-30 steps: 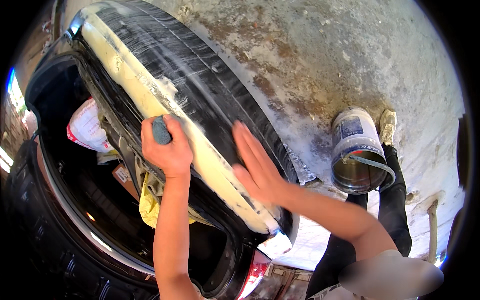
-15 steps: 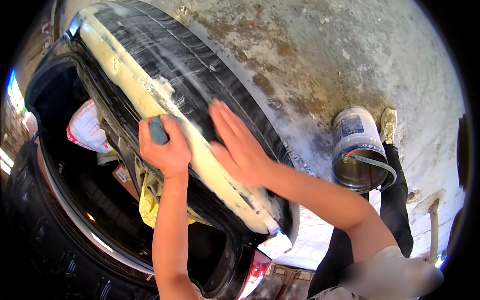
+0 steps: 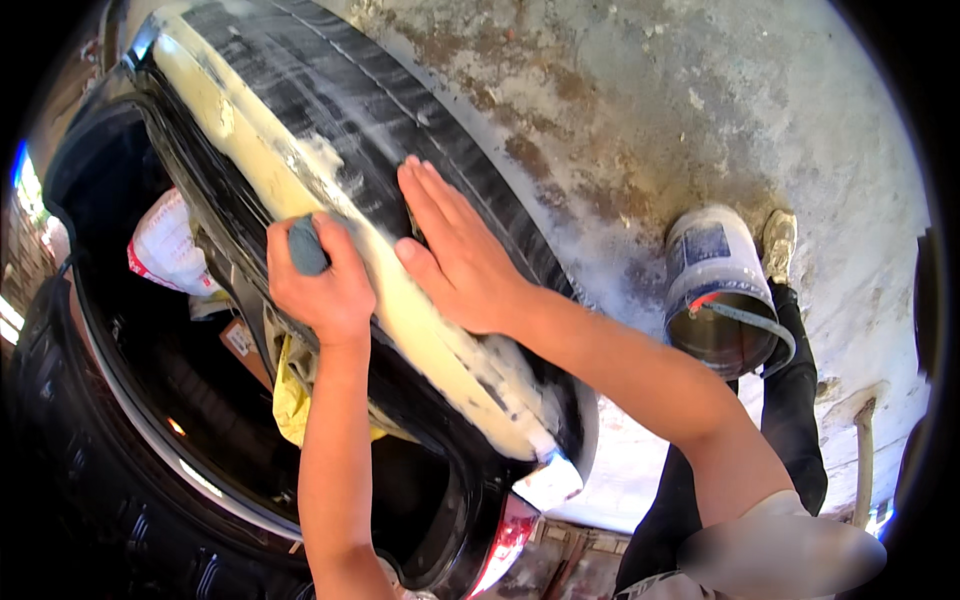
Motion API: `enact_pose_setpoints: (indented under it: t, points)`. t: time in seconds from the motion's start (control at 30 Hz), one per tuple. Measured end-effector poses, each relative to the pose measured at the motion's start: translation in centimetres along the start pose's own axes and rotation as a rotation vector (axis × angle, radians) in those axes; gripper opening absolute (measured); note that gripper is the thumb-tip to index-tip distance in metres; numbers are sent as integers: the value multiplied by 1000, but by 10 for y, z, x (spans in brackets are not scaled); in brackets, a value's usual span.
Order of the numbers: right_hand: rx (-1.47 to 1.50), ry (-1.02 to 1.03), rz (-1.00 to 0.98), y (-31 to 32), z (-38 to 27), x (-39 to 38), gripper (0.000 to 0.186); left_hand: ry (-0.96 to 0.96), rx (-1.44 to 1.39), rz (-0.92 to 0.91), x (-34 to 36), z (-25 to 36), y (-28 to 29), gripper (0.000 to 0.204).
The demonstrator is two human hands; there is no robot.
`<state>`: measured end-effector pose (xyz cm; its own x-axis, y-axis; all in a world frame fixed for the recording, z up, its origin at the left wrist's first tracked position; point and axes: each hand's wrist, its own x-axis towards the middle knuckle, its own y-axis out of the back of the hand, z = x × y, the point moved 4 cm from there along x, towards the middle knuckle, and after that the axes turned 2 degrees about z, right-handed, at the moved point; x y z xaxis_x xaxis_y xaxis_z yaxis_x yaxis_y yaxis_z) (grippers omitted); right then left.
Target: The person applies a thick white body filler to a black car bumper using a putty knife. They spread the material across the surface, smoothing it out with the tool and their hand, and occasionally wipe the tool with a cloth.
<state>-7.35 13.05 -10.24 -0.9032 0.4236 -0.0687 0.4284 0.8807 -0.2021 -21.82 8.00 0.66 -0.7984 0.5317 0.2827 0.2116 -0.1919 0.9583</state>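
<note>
- Left hand (image 3: 325, 285): fingers curled around a grey-blue block (image 3: 308, 248), beside the cream strip (image 3: 264, 172) on the car.
- Right hand (image 3: 458, 262): fingers extended, grasping nothing, palm down over the black panel (image 3: 310, 75).
- Left: open trunk (image 3: 230, 430) containing a white bag (image 3: 172, 245).
- Right: bucket (image 3: 720, 272) beside a shoe (image 3: 779, 245), on the floor (image 3: 640, 90).

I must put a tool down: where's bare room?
Stained grey concrete floor lies bare between the black curved car panel and the whitish cylindrical bucket. It's crowded around the left hand, gripping a blue-grey block, and the flat right hand.
</note>
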Motion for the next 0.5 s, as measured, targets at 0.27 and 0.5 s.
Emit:
enact_pose_setpoints:
  t: [0.27,0.5]
  points:
    - [20,-285,-121,22,-14,-96,72,151,-35,-43,-2,-3,-1,20]
    - [6,-7,-54,5,-8,24,71,116,-49,-51,-1,-2,0,20]
